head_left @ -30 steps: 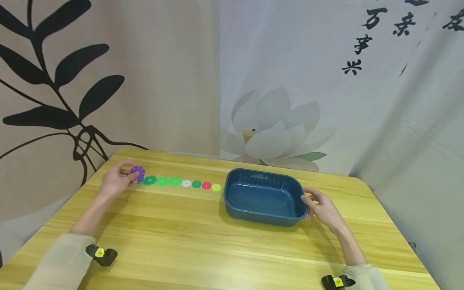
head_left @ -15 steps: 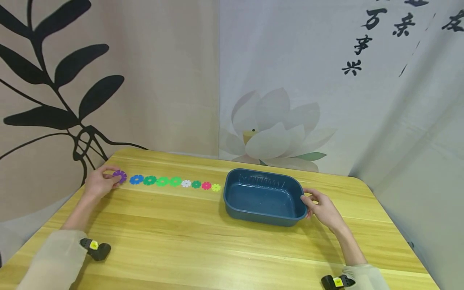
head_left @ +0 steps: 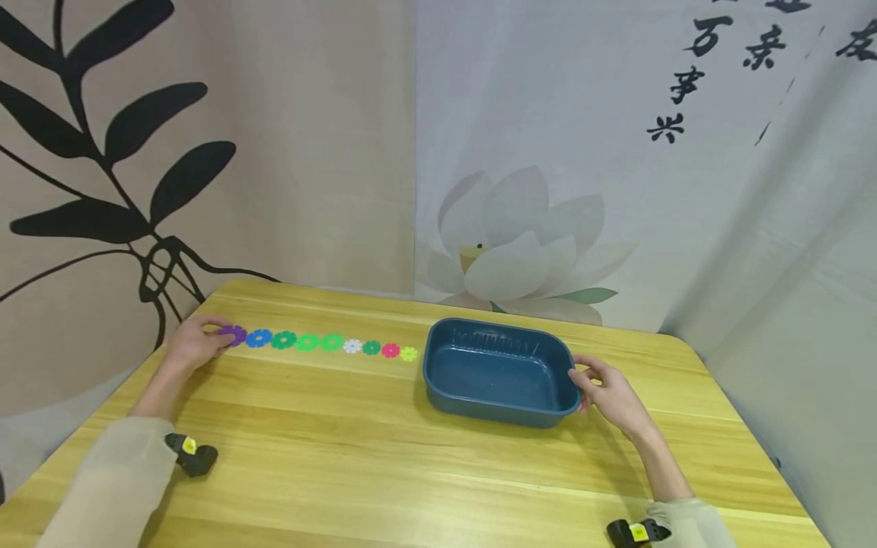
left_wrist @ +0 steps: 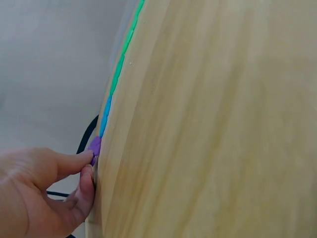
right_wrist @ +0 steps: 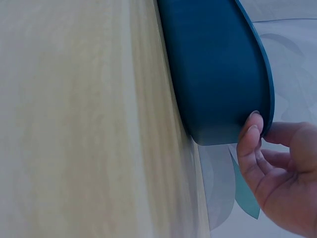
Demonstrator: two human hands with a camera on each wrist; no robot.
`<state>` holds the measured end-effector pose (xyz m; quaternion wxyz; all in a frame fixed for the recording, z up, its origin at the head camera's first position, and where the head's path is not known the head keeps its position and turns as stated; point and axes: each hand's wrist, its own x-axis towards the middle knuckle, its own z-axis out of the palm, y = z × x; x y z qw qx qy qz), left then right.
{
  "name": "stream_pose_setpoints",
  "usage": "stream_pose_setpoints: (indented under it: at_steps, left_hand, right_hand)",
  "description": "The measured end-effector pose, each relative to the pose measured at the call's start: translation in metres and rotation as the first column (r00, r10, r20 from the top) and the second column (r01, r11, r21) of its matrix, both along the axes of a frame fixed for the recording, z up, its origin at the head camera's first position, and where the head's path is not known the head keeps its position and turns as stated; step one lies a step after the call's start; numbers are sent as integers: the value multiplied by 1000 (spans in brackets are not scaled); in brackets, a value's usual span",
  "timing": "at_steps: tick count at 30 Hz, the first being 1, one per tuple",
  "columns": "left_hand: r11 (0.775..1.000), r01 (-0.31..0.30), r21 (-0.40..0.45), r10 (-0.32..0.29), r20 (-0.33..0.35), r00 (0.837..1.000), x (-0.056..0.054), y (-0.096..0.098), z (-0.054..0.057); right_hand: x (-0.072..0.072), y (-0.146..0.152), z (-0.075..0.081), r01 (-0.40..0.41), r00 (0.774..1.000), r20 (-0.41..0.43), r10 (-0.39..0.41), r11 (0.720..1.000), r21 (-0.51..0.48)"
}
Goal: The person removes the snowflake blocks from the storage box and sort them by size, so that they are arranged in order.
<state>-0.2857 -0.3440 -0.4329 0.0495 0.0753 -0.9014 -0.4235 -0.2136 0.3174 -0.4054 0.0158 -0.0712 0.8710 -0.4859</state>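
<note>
With thumb and fingers my left hand (head_left: 195,346) pinches a purple notched plastic disc (head_left: 236,335) at the left end of a row on the table. Beside it lies a blue disc (head_left: 259,339), then a dark green disc (head_left: 284,340) and two light green ones. Smaller discs follow to the right: white (head_left: 352,346), green (head_left: 371,348), pink (head_left: 390,350) and yellow (head_left: 408,354). The left wrist view shows the purple piece (left_wrist: 94,145) edge-on, its edge meeting the blue one. My right hand (head_left: 613,392) grips the right rim of a dark blue rectangular basin (head_left: 479,411).
The wooden table (head_left: 384,487) carries the disc row and the basin. A curtain (head_left: 329,152) with printed leaves, a lotus and black characters hangs behind its far edge. Each sleeve bears a small black camera strapped at the wrist.
My left hand carried the purple disc leftward from over the blue one, then lowered it flat at the row's left end, next to the blue disc. The right hand and basin stayed put.
</note>
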Motion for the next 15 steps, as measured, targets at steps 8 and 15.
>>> stream_pose_setpoints:
  at_steps: [8,15]
  left_hand:
    - [999,11,-30,-10,32,999,-2,-1,2]
    - [999,7,-43,-7,12,1000,-2,-2,-1]
  right_hand:
    - [-1,0,1,-1,1000,1,1,1000,5]
    - [-1,1,0,4,1000,0,-4,1000,1]
